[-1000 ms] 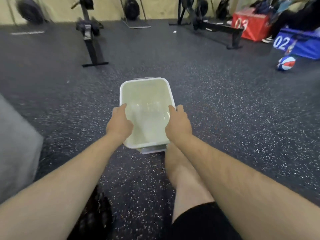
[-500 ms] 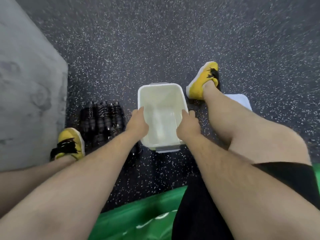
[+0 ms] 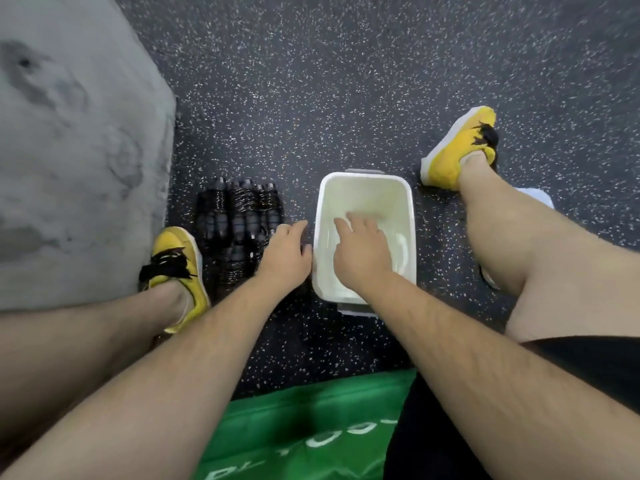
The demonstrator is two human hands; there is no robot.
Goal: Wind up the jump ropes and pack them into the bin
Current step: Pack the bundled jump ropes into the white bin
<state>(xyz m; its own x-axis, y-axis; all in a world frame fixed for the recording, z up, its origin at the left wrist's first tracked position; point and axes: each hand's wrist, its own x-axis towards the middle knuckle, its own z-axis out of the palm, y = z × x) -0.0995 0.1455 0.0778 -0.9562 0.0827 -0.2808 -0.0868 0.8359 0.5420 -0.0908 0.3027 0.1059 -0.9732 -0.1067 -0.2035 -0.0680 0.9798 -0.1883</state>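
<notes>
Jump ropes [image 3: 239,226] beside left hand [image 3: 285,252]

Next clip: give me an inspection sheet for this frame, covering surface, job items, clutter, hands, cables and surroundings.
Surface: dark speckled rubber floor.
Job's things: white bin on the floor, nothing visible inside; black jump ropes bundled beside it on the left.
Clutter: nothing seen.
Hands: left hand open between the ropes and the bin, holding nothing; right hand open, reaching over the bin.
Cables: nothing seen.
Surroundings: grey block at left, green mat under the person, yellow shoes either side.
</notes>
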